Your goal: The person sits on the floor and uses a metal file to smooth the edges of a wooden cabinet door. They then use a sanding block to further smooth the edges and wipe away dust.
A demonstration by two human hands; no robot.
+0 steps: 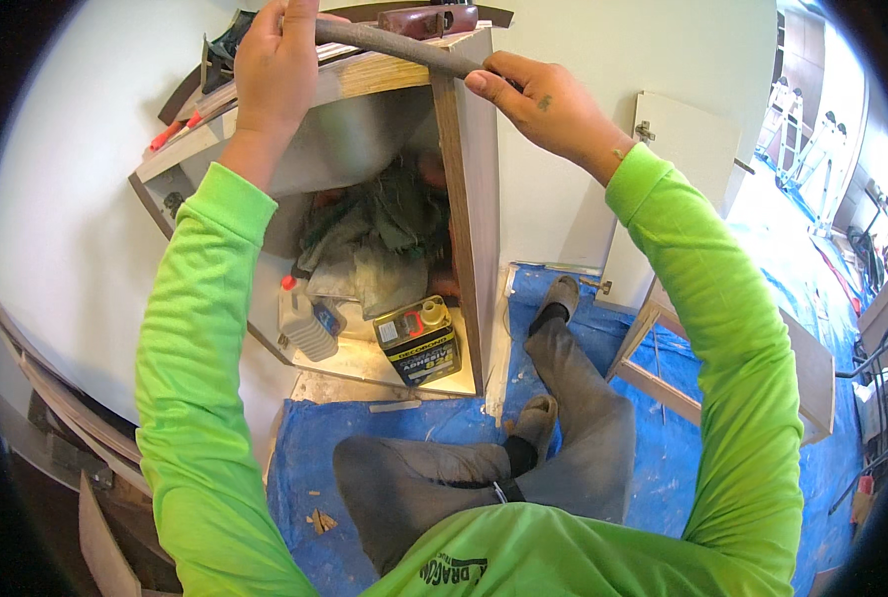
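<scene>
Above the top of an open wooden cabinet [447,179], I hold a long, slightly curved dark grey-brown strip [394,42] across my view. My left hand [280,70] is closed around its left part, near the upper edge of the view. The fingers of my right hand [553,104] wrap its right end, with the thumb along it. What the strip is made of I cannot make out. A dark reddish-brown tool [424,20] lies on the cabinet top just behind it. Red-handled tools [173,132] rest at the top's left end.
Inside the cabinet are crumpled rags [389,239], a rectangular metal can [424,353] and a whitish jug [301,318] with a red cap. Blue sheeting [364,428] covers the floor. A wooden frame [653,373] stands at right, a ladder [812,149] far right, boards [61,398] at left.
</scene>
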